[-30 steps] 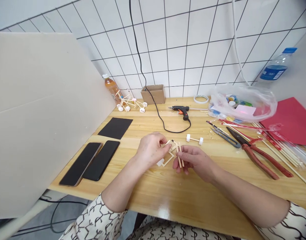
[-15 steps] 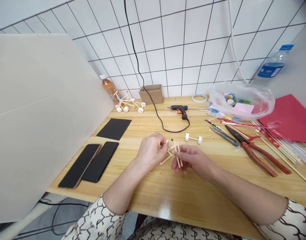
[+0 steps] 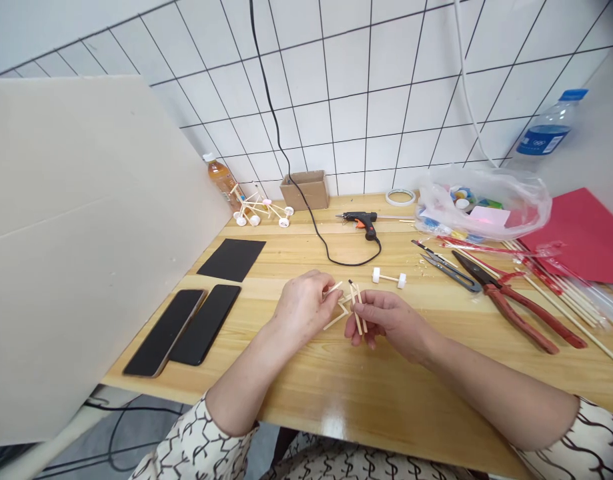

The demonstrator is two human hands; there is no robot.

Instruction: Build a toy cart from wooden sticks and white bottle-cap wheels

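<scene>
My left hand (image 3: 309, 299) is closed in a pinch on a short wooden stick (image 3: 333, 289), whose end sticks out past the fingertips. Two short wooden sticks (image 3: 359, 310) stand nearly side by side in the fingers of my right hand (image 3: 379, 317); one thin piece near their top has a dark tip. Between the hands, several joined pale stick pieces (image 3: 337, 319) show at an angle, partly hidden by my fingers. Just beyond my right hand lies a wooden axle with two white wheels (image 3: 389, 277).
At the back are a glue gun (image 3: 360, 220), a cardboard box (image 3: 306, 190) and a wheeled stick frame (image 3: 261, 208) beside a bottle (image 3: 221, 177). Red-handled pliers (image 3: 519, 303), snips (image 3: 451, 272) and a plastic bag (image 3: 481, 203) lie right. Two phones (image 3: 205, 325) and a black sheet (image 3: 232, 260) lie left.
The stick in my left hand has turned, and more of its length now shows. My right hand keeps its hold on the two sticks. The whole view has shifted slightly.
</scene>
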